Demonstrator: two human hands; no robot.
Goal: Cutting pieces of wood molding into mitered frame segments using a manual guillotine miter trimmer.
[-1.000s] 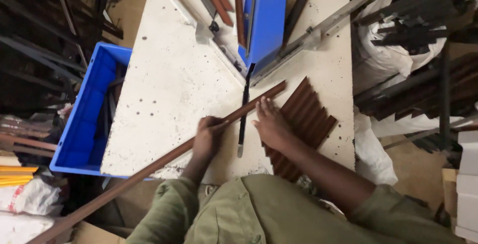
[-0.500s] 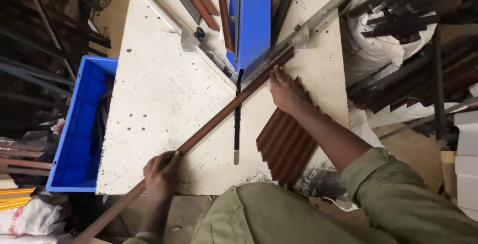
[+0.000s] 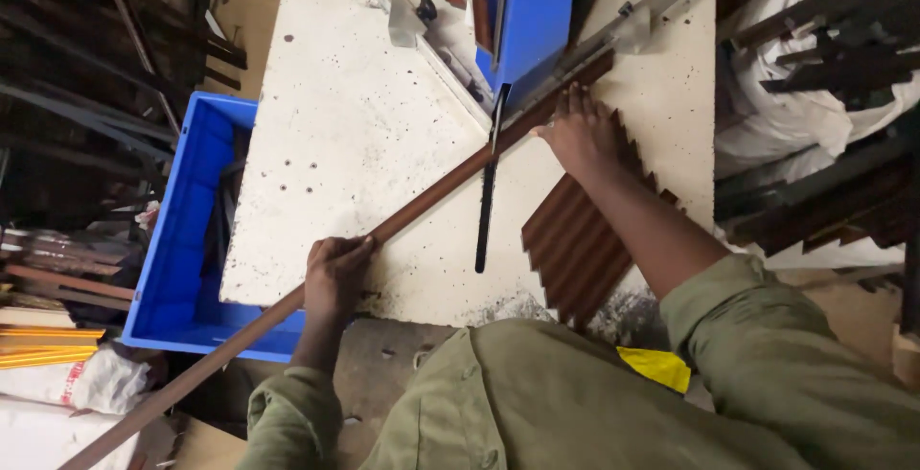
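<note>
Brown long metal strip [image 3: 422, 204] has slid forward under the blue machine [image 3: 525, 10]; left hand [image 3: 335, 274] clamped on it, right hand [image 3: 586, 135] now pressing it flat.

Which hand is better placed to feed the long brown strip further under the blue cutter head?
Left, probably. The left hand grips the long brown strip at the table edge, behind its run toward the blue cutter head. The right hand lies flat beside the strip near the cutter, steadying rather than gripping.
</note>
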